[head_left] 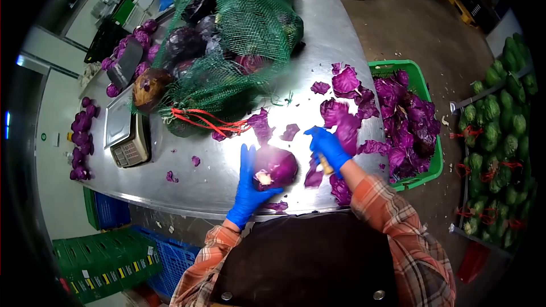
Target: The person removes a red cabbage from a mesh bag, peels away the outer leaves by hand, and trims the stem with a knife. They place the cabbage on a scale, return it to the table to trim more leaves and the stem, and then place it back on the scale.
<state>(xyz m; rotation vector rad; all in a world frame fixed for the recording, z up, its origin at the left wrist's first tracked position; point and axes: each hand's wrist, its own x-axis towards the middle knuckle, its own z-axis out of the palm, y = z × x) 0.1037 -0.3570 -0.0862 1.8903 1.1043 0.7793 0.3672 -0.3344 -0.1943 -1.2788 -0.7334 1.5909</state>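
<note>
On the steel table near its front edge sits a red cabbage (275, 167) with a pale cut stem facing me. My left hand (245, 189), in a blue glove, lies against its left side with the thumb below it and the fingers apart. To the right of the cabbage, my right hand (330, 149), also gloved in blue, is closed around a light brown handle (326, 165); the rest of that tool is blurred. Loose purple leaves (339, 115) lie around and beyond my right hand. A green mesh bag (250, 28) of cabbages rests farther back.
A green crate (437, 159) full of purple leaves stands off the table's right edge. A scale (129, 136) is at the left, near more cabbages (83, 136). Green vegetables (495, 131) fill a rack at far right. Crates (108, 261) stand below left.
</note>
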